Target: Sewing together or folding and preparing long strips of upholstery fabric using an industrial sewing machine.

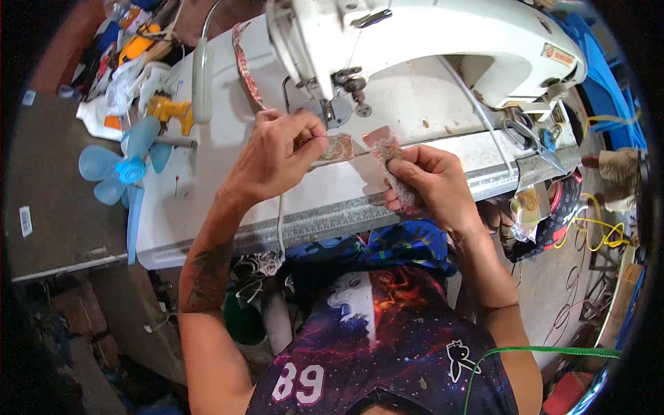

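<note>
My left hand [273, 152] is closed just in front of the needle area of a white sewing machine [429, 34]. It pinches a patterned fabric strip [337, 148], whose beige and reddish end pokes out to the right of my fingers. A narrow red-patterned band [246, 68] runs from the far side of the table toward this hand; whether it is the same strip is hidden. Slightly to the right, above the table's front edge, my right hand [436, 181] grips a pinkish, lacy fabric piece [382, 149] between thumb and fingers. The two fabrics are apart.
Scissors [531, 142] lie at the table's right end. On the left stand a blue fan [130, 166], a yellow tool [170, 113] and a white lamp [202, 83]. A white cord [281, 225] hangs over the table's front edge [332, 214]. Yellow cable [609, 235] loops at right.
</note>
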`<state>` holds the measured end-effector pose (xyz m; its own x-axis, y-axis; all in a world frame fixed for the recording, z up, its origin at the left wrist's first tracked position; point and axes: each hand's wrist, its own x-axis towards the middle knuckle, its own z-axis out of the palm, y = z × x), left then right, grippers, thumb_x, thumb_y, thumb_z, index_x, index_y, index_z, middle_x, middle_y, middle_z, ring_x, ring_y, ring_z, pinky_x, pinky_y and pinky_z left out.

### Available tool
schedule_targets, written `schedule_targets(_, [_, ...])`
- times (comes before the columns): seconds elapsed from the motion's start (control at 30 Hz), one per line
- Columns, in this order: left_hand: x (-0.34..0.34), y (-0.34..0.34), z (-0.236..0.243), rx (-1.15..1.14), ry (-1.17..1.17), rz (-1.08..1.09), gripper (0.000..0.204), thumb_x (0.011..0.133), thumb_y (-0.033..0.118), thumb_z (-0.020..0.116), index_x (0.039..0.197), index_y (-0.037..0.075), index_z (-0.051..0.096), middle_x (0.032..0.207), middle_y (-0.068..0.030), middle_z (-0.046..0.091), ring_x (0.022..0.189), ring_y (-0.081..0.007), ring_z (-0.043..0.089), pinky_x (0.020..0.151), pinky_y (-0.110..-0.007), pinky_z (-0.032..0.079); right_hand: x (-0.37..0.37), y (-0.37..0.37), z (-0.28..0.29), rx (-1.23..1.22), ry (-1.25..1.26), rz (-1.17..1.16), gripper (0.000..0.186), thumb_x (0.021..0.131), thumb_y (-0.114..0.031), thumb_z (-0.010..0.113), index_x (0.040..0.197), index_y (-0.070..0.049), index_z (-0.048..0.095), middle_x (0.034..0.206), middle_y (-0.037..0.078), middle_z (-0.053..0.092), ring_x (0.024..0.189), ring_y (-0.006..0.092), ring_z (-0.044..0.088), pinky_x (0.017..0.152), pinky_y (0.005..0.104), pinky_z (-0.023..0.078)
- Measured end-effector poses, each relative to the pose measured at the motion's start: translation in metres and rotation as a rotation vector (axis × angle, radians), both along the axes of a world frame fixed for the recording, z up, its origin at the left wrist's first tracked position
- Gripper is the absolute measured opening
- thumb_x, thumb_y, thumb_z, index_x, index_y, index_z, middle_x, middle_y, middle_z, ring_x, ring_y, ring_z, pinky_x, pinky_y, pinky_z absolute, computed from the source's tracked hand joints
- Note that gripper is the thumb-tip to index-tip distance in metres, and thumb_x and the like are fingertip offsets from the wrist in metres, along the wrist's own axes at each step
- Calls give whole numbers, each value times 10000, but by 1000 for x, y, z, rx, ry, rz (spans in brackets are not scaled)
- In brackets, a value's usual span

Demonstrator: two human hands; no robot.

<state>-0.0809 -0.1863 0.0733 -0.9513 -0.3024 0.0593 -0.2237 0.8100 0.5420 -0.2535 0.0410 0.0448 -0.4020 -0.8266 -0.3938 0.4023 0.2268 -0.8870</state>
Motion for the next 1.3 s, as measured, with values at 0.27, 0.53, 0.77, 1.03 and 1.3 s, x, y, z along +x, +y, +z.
schedule_targets(0.27, [-5, -14, -9, 339, 93, 8, 197, 1009, 22, 724, 1199, -15, 760, 1099, -93, 798, 949, -147, 722, 930, -319, 566, -11, -9, -6, 54, -12, -10, 243, 1044, -113, 726, 1211, 63, 726, 953, 98, 771, 735, 116, 731, 603, 275, 614])
schedule_targets(0.53, [22, -22, -15, -98, 317, -260, 135, 886, 2, 795, 879, 137, 789, 1105, -5, 800, 1165, -223, 721, 1155, -469, 421, -7, 7, -32, -638, 1653, 23, 358, 713, -4, 796, 1069, 32, 767, 1068, 198, 742, 940, 349, 774, 738, 375, 682])
schedule_targets(0.77, [35, -23, -28, -163, 366, -275, 202, 839, -21, 794, 811, 177, 768, 1135, 25, 792, 1214, -230, 702, 1168, -498, 431, -6, 8, -45, -767, 1780, 72, 330, 700, -55, 790, 1010, 58, 774, 1083, 204, 735, 920, 327, 775, 735, 392, 686])
schedule_targets(1.03, [29, -25, -33, 4, 352, -266, 246, 839, -83, 751, 884, 158, 765, 1207, 1, 798, 1304, -261, 682, 1186, -527, 411, -3, 7, -43, -748, 1709, 89, 374, 729, -68, 768, 1083, 54, 759, 1083, 185, 732, 906, 322, 778, 736, 393, 678])
schedule_targets(1.3, [20, -33, -28, 174, 227, -356, 257, 855, -98, 757, 967, 130, 717, 1127, -56, 816, 1276, -294, 719, 1308, -589, 223, -4, -2, -27, -722, 1608, 125, 329, 761, 0, 792, 1087, 38, 765, 1109, 176, 744, 933, 318, 783, 766, 380, 673])
